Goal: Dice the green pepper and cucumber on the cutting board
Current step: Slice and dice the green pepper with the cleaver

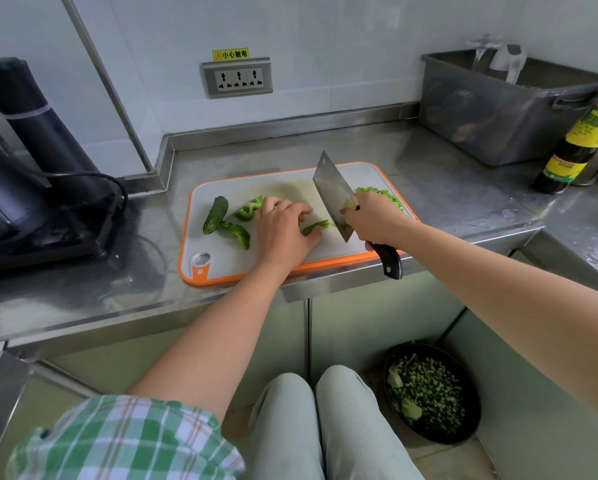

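Head view
Surface: steel desk with a white, orange-rimmed cutting board at its front edge, centre of frame.
Room: white wall panels; triple socket with a yellow label, upper centre. Black appliance at left. Grey tub upper right, dark bottle with yellow label beside it. Black bowl of chopped greens on the floor, lower right.
Left hand: palm down on the board, fingers curled, pinning a pepper strip that sticks out toward the blade.
Right hand: wrapped round the cleaver where blade meets handle; blade tilted, tip toward the wall, lower corner just beside the strip.
Green pepper: two uncut curved pieces, glossy, left of the left hand.
Cucumber: dark, bumpy stub, left part of the board, touching one pepper piece.
Diced pile: pale green bits, right edge of the board, behind the right hand.
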